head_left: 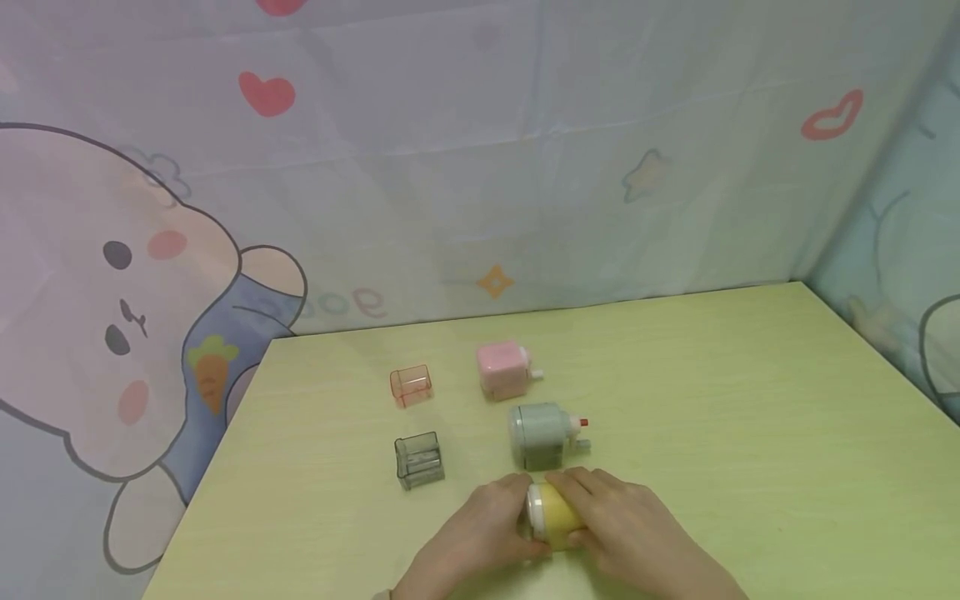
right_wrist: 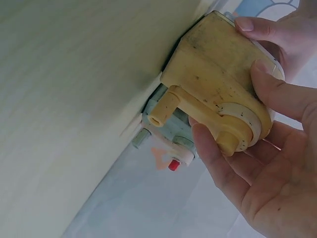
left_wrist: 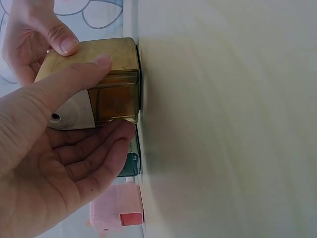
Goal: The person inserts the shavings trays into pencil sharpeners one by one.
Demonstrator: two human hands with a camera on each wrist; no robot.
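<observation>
At the table's near side, a yellow crank-handled pencil sharpener (head_left: 557, 515) sits between both hands. My left hand (head_left: 491, 523) holds its pale end, thumb on one side and fingers along the other. An amber see-through shavings drawer (left_wrist: 117, 101) shows in that end in the left wrist view. My right hand (head_left: 628, 527) grips the body near the crank (right_wrist: 200, 111), thumb opposite the fingers. Just beyond stands a grey-green crank sharpener (head_left: 542, 435), its handle side facing right. Behind that is a pink crank sharpener (head_left: 502, 371).
Left of the sharpeners lie a clear pink shavings drawer (head_left: 412, 386) and a clear dark grey drawer (head_left: 420, 460), apart from each other. All rest on a pale yellow-green table (head_left: 750, 433). A printed cloth (head_left: 450, 167) hangs behind the far edge.
</observation>
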